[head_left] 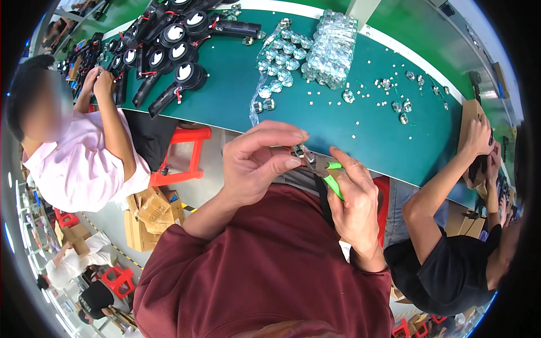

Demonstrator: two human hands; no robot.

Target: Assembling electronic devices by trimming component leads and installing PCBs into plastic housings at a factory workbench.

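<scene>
Between the thumb and fingers of my left hand point(253, 160) is a small metallic electronic part point(298, 150), held just over the table's near edge. My right hand point(358, 197) is wrapped round a pair of pliers or cutters with green handles point(333, 187). The tool's metal jaws point(317, 164) meet or nearly meet the part; I cannot tell whether they grip it. Beyond my hands, similar round metallic parts point(280, 56) lie in a loose group on the green tabletop point(236, 84), beside a stack of them in clear plastic point(331, 50).
Black handheld housings with round heads point(190, 76) are piled at the back left. Small white bits point(357, 123) and loose round parts point(396, 106) lie scattered on the right. Co-workers sit on both sides. A red stool point(189, 152) and cardboard boxes point(149, 217) stand at left.
</scene>
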